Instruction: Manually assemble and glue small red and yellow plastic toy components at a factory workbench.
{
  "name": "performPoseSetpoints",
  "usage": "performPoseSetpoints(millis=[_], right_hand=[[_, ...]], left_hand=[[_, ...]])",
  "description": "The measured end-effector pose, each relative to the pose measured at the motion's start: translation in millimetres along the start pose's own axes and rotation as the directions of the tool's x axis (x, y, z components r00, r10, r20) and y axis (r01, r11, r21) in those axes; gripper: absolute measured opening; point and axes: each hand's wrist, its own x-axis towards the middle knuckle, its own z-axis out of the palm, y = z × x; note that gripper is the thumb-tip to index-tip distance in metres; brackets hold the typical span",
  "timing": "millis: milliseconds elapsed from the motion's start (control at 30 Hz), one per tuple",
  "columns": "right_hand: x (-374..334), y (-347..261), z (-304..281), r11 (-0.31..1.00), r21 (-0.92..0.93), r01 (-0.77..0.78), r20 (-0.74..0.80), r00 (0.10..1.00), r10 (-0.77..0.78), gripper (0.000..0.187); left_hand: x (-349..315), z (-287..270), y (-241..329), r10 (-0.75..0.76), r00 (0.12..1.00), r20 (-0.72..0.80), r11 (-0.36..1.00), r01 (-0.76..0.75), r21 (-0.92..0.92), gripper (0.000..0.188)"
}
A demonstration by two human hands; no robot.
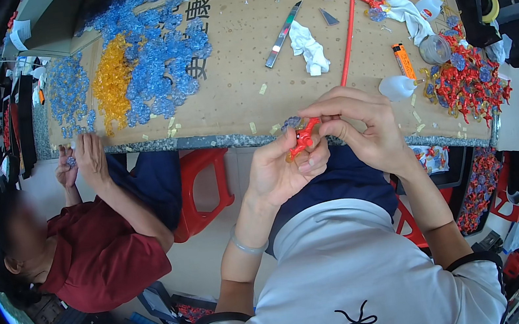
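Just over the table's near edge, my left hand (288, 166) holds a small red plastic figure (304, 137) between thumb and fingers. A clear blue piece (290, 122) shows by its upper end, and a bit of yellow at its lower end. My right hand (364, 124) pinches the figure's upper right end with thumb and forefinger. Both hands are closed on this one piece, and the fingers cover part of it. A red rod (348, 40) lies on the table beyond my right hand.
Clear blue pieces (159, 63) and yellow pieces (112, 80) lie heaped at left. A pile of red figures (470, 79), a white squeeze bottle (397, 87), an orange lighter (403, 61) and a tape dispenser (476, 11) stand right. A cutter knife (283, 34) and crumpled tissue (308, 48) lie centrally. A co-worker (99, 251) sits left.
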Motion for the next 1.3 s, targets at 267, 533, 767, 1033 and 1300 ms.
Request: performPoseSetpoints(millis=[267, 533, 767, 1033, 1300], right_hand=[[-1, 0, -4, 0.988, -0.058, -0.143, -0.007, 0.99, 0.143, 0.011], [-17, 14, 12, 0.959, 0.253, -0.13, -0.187, 0.966, 0.18, 0.011], [-20, 16, 7, 0.996, -0.05, 0.072, -0.198, 0.977, -0.081, 0.013], [-23, 5, 7, 0.975, -0.2, 0.091, -0.223, 0.965, -0.136, 0.012], [-22, 4, 16, 0.902, -0.337, 0.27, -0.202, 0.915, -0.349, 0.017]], left_hand=[[2, 15, 0, 0.086, 0.986, -0.143, 0.979, -0.057, 0.198, 0.068], [5, 22, -6, 0.605, 0.794, -0.058, 0.476, -0.302, 0.826, 0.032], [2, 25, -3, 0.586, 0.804, -0.101, 0.584, -0.332, 0.741, 0.019], [-3, 30, 0, 0.519, 0.838, -0.168, 0.598, -0.216, 0.772, 0.018], [-6, 29, -5, 0.578, 0.81, -0.101, 0.482, -0.238, 0.843, 0.02]])
